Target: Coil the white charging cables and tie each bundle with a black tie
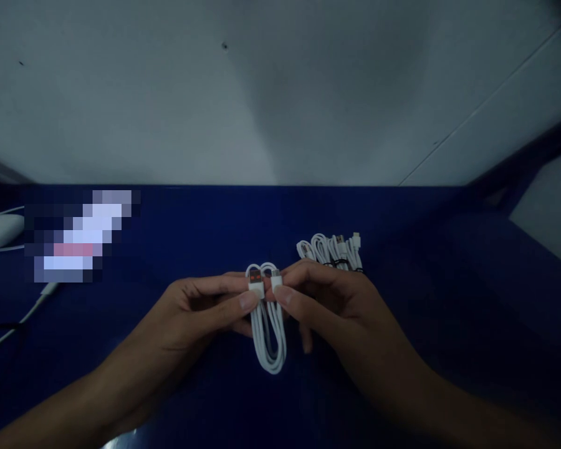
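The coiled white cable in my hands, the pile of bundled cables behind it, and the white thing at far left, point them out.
coiled white cable (270, 340), head view, on the hanging loops below the plugs.
pile of bundled cables (331, 249), head view, middle of the pile.
white object (0, 229), head view, its rounded top; too cropped to identify.

Packing workbench: blue table (191, 218), bare wall (262, 93), bundled white cables (331, 249).

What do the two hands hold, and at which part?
A coiled white cable: left hand pinches its USB plug end, right hand the other plug end.
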Demonstrator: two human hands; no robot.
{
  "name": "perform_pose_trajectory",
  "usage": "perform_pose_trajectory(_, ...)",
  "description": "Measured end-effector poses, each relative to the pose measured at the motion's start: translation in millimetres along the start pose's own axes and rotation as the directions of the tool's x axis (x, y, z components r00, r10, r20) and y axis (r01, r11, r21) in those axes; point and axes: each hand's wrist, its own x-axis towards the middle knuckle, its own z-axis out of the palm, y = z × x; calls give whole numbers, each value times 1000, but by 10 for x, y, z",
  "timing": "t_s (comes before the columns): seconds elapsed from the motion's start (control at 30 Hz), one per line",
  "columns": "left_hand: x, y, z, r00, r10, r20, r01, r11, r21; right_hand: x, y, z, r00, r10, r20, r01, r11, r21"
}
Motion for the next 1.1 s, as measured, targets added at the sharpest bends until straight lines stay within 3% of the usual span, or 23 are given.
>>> perform_pose_trajectory(0.6, 5, 55, 70, 999, 39, 19, -39, 999, -2, -17, -18, 6, 1000, -9, -1, 9, 1000, -3)
perform_pose_trajectory(1.1, 9, 41, 21, 998, 60, 27, -59, 998, -36, -21, -63, -6, 999, -39, -16, 38, 999, -26)
